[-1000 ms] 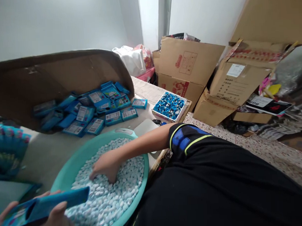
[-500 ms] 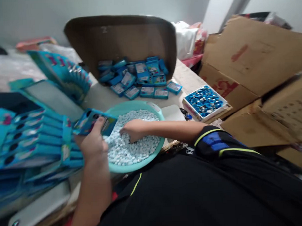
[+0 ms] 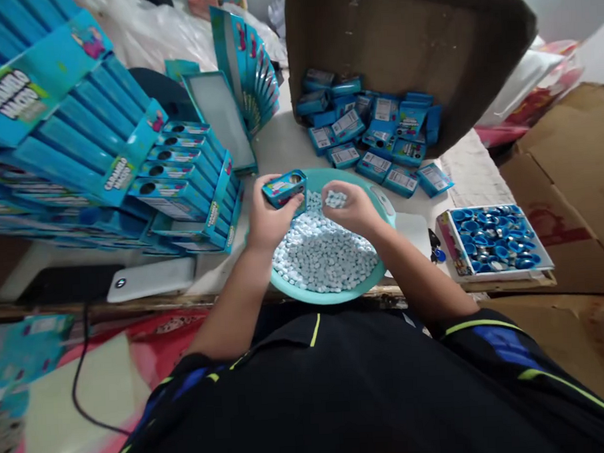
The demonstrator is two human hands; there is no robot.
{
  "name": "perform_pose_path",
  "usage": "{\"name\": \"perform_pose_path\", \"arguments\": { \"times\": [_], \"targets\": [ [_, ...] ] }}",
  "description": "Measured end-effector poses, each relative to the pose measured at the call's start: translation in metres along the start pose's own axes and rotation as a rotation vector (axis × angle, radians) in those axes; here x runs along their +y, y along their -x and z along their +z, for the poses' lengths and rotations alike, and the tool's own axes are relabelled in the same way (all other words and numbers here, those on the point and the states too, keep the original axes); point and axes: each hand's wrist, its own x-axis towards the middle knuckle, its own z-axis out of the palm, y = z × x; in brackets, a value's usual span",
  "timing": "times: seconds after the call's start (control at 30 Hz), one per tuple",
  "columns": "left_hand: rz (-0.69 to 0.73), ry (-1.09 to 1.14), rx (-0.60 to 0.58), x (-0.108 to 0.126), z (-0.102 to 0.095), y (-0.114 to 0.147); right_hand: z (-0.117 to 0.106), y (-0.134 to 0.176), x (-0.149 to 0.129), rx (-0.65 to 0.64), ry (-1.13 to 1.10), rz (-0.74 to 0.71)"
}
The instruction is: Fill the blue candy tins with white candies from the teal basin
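My left hand (image 3: 272, 218) is closed around a small blue candy box (image 3: 286, 187), held over the left rim of a turquoise basin (image 3: 310, 297). Small pale candies (image 3: 328, 252) fill the basin. Above its right side, my right hand (image 3: 352, 209) is cupped with fingers curled round a handful of candies (image 3: 335, 198). The two hands are a short way apart at about the same height. Whether the box in my left hand has anything inside cannot be seen.
Stacked blue display cartons (image 3: 179, 172) stand on the left. Behind the basin, a cardboard box (image 3: 413, 28) lies on its side with several small blue boxes (image 3: 398, 125) spilling out. To the right are a tray of blue rings (image 3: 500, 238) and keys (image 3: 436, 247). A white phone (image 3: 151, 278) lies front left.
My right hand has come up out of the candies with a handful. My left hand still holds the box, now turned more upright. The camera view has swung left.
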Motion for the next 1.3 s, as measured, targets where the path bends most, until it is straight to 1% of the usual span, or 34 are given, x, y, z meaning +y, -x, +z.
{"name": "perform_pose_path", "arguments": {
  "times": [0.13, 0.27, 0.33, 0.43, 0.53, 0.63, 0.73, 0.8, 0.9, 1.07, 1.17, 1.23, 1.3],
  "targets": [
    [-0.101, 0.03, -0.128, 0.014, -0.001, 0.006, -0.001, -0.011, -0.012, 0.186, -0.283, 0.049],
    [-0.09, 0.013, -0.271, 0.022, -0.005, 0.006, 0.014, -0.028, -0.029, 0.341, -0.486, 0.07],
    [-0.073, -0.016, -0.315, 0.023, -0.007, 0.007, 0.024, -0.033, -0.033, 0.373, -0.567, 0.085],
    [-0.025, -0.084, -0.349, 0.022, -0.007, 0.01, 0.037, -0.035, -0.029, 0.385, -0.623, 0.072],
    [0.063, -0.124, -0.35, 0.021, -0.007, 0.012, 0.042, -0.031, -0.023, 0.422, -0.633, 0.033],
    [0.119, -0.127, -0.37, 0.022, -0.009, 0.013, 0.043, -0.026, -0.021, 0.441, -0.654, 0.072],
    [0.165, -0.15, -0.397, 0.026, -0.01, 0.013, 0.043, -0.023, -0.023, 0.41, -0.652, 0.134],
    [0.209, -0.167, -0.434, 0.028, -0.011, 0.013, 0.041, -0.021, -0.023, 0.388, -0.64, 0.148],
    [0.258, -0.189, -0.49, 0.032, -0.011, 0.013, 0.038, -0.02, -0.021, 0.355, -0.641, 0.125],
    [0.358, -0.156, -0.469, 0.033, -0.011, 0.014, 0.028, -0.017, -0.016, 0.286, -0.552, 0.054],
    [0.407, -0.153, -0.494, 0.036, -0.011, 0.015, 0.025, -0.014, -0.017, 0.303, -0.512, 0.07],
    [0.396, -0.161, -0.497, 0.038, -0.011, 0.015, 0.024, -0.013, -0.018, 0.335, -0.53, 0.078],
    [0.378, -0.187, -0.495, 0.039, -0.011, 0.015, 0.023, -0.012, -0.017, 0.363, -0.552, 0.054]
  ]
}}
